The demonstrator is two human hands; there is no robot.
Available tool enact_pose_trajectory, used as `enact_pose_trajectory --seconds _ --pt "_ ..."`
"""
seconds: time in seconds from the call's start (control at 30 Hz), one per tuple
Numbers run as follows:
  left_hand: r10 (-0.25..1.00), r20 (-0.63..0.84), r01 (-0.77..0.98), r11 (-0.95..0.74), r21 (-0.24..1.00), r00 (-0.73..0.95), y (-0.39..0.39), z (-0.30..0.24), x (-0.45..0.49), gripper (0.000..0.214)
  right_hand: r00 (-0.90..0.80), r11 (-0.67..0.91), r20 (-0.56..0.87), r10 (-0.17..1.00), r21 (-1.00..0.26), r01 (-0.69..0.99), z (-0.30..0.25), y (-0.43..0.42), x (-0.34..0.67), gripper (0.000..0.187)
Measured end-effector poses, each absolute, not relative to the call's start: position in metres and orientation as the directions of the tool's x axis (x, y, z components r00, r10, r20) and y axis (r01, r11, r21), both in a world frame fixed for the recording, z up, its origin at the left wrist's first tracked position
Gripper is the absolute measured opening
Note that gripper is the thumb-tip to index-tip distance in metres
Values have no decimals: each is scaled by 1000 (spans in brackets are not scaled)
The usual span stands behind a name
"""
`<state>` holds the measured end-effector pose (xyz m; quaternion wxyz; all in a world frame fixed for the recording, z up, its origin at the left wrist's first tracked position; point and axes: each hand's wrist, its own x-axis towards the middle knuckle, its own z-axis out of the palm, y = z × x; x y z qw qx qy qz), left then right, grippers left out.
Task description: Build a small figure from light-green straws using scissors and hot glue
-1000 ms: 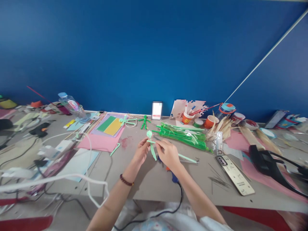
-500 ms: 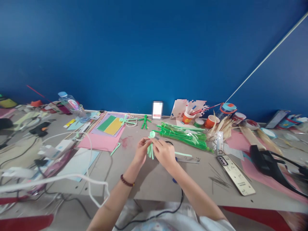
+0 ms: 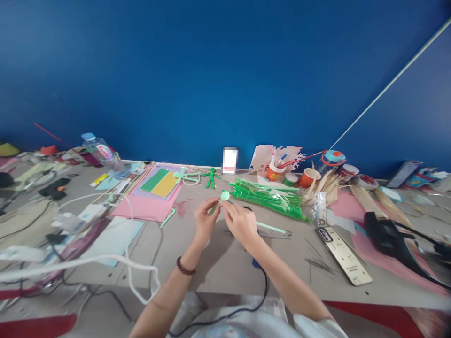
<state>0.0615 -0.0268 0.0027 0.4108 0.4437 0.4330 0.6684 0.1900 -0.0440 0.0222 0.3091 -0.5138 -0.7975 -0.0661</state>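
Fingertips of my left hand (image 3: 205, 220) and my right hand (image 3: 241, 222) meet around a pale green pipe cleaner piece (image 3: 225, 195), pinching it just below its round coiled top. The rest of the piece is hidden by the fingers. Beyond my hands stands a small figure of bright green pipe cleaner (image 3: 212, 178). A paler pipe cleaner figure (image 3: 187, 176) lies to its left. To the right of my hands is a clear bag of green pipe cleaners (image 3: 268, 199). A loose pale green pipe cleaner (image 3: 270, 227) and a bent one (image 3: 168, 218) rest on the table.
Coloured sheets (image 3: 144, 206), a plastic bottle (image 3: 102, 152) and white cables (image 3: 130, 234) occupy the left side. A small bright screen (image 3: 230, 160) leans on the blue wall. Cups of pens (image 3: 275, 172), dried husks (image 3: 324, 183), a phone (image 3: 345, 258) and a black strap (image 3: 387, 239) are on the right.
The pale strands that hung below my fingers no longer show. The coiled top has shifted slightly right, and my left hand has turned a little.
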Motion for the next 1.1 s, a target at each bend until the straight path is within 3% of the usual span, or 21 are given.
enact_pose_trajectory --seconds 0.27,0.53,0.8,1.1 --pt "894 334 29 -341 940 -298 -29 1 61 14 -229 454 557 798 -307 837 23 -45 185 28" --pt "864 398 95 -388 917 -308 -26 -2 62 16 -152 406 521 840 -418 813 17 -43 182 24" --pt "829 479 304 -395 867 -289 -22 -12 59 17 -130 387 516 847 -429 816 18 -39 184 22" --pt "796 556 380 -450 808 -239 -20 -17 60 15 -138 410 535 833 -430 804 20 -40 183 23"
